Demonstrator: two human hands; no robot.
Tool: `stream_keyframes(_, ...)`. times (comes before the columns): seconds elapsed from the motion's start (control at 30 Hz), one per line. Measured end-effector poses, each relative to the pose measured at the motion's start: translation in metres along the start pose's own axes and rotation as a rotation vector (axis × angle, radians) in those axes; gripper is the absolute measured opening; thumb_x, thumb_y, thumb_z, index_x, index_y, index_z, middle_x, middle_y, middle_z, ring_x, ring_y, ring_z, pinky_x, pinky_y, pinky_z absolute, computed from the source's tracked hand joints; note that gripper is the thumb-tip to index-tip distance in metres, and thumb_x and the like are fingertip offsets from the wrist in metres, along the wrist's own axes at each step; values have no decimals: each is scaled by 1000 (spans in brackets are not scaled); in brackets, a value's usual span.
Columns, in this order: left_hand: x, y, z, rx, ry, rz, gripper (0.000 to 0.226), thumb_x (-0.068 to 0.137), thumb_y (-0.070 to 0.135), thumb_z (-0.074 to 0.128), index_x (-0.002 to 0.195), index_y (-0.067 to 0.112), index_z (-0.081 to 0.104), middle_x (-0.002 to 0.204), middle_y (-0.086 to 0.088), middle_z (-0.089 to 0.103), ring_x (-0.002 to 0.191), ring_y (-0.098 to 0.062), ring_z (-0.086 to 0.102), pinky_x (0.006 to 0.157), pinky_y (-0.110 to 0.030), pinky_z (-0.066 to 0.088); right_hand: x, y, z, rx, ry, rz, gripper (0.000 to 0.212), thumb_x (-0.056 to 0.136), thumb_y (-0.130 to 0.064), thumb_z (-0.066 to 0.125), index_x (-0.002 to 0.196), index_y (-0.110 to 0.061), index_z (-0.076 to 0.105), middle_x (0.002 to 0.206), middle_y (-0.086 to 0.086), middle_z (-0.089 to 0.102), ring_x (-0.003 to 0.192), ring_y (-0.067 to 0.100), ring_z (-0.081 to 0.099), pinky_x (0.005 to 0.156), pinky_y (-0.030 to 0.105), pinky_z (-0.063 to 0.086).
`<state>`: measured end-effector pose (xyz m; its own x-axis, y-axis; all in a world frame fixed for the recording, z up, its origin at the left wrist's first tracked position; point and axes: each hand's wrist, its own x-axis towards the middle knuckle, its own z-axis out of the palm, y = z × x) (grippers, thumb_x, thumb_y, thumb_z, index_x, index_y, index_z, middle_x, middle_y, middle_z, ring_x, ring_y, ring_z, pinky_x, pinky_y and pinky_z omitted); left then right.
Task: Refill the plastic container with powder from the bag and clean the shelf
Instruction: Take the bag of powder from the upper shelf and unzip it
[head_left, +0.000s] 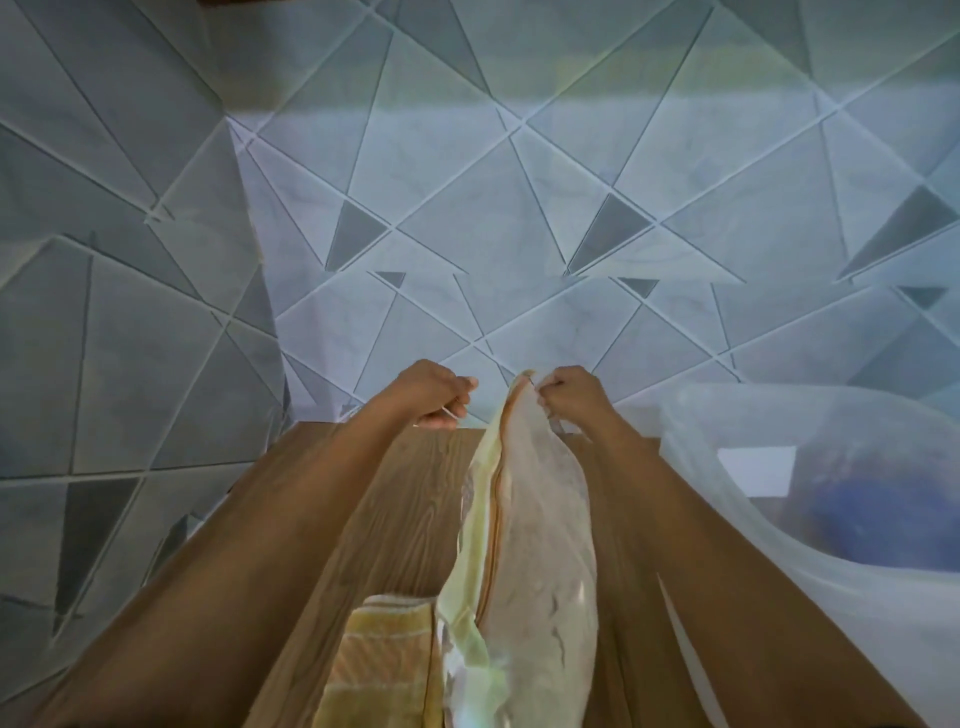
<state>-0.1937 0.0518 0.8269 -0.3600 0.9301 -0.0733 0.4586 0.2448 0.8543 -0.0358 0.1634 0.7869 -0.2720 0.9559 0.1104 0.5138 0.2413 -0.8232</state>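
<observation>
The clear plastic bag of pale powder (540, 571) is running off the near edge, hiding its bottom. Just left, the yellow-and-orange striped cloth (384, 660) is being cut by the same edge. The translucent plastic container (753, 413) at the right is being cut by the right edge, and a dark bluish shape (872, 519) inside is showing only as a blur. The left hand (431, 397) is pinching a thin pale strand (451, 414) too small to identify; the right hand (571, 395) is keeping its fingertips hidden in the bag's gathered top.
</observation>
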Motion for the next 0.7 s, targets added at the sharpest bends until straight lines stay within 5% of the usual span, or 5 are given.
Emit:
stream_keyframes(0.07,25,1,11,-98,41,-31,28,89,33,60,92,5,64,86,-11,64,60,-14,59,52,-18,50,7,6,3,-88,7,43,28,84,-6,50,107,-1,65,116,16,65,112,31,58,94,34,46)
stream_keyframes(0.2,62,13,35,-127,85,-11,44,85,38,64,107,-1,63,94,-13,64,65,-16,58,57,-22,52,23,8,18,-79,-66,90,38,91,-14,49,125,0,53,134,17,51,126,32,47,102,34,41)
stream_keyframes(0.33,87,23,50,-110,78,-14,50,82,38,67,110,-3,59,96,-14,64,68,-17,60,62,-24,54,48,11,29,86,-90,199,17,91,-11,41,100,-7,54,102,15,51,107,31,56,92,37,45)
stream_keyframes(0.6,108,26,56,-56,-18,-49,5,84,-2,60,85,1,55,70,-8,54,58,-12,54,35,-13,45,65,19,31,187,-37,190,26,84,-25,65,93,-1,63,88,14,58,87,26,57,72,34,42)
stream_keyframes(0.7,113,23,54,-41,-46,-47,16,87,-4,54,73,4,52,70,-7,53,60,-12,53,34,-12,44,65,18,24,147,-36,65,18,82,-21,68,76,-4,65,85,13,58,86,23,56,75,32,42)
